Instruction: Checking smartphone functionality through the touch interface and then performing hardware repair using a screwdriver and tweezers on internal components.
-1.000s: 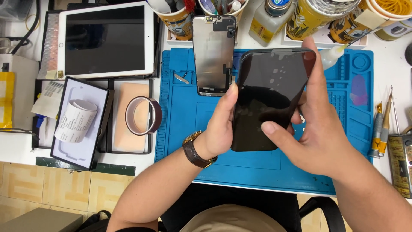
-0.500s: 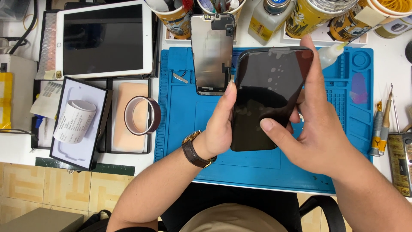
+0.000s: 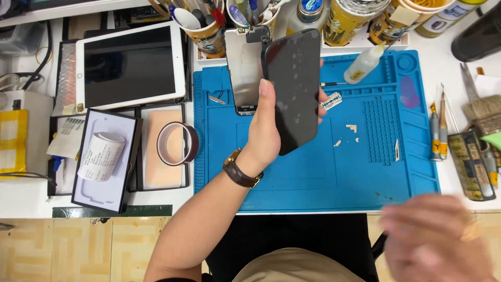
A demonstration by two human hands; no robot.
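Note:
My left hand [image 3: 267, 133] grips a black smartphone [image 3: 293, 89] by its edges and holds it upright, screen toward me, above the blue work mat [image 3: 313, 167]. A brown-strapped wristwatch sits on that wrist. My right hand [image 3: 436, 240] is down at the lower right, off the mat's front edge, blurred, with nothing visible in it. A detached phone screen panel [image 3: 242, 70] lies on the mat just left of the held phone.
A white tablet [image 3: 130, 65] lies at the left, with a tape roll [image 3: 177, 143], a paper roll [image 3: 102, 156] and trays below it. Tool cups and bottles line the back; a squeeze bottle [image 3: 362, 63], screwdrivers [image 3: 437, 130] and a brush stand at the right.
My right hand has let go of the phone and dropped to the lower right. My left hand now holds the phone alone, shifted left and farther back.

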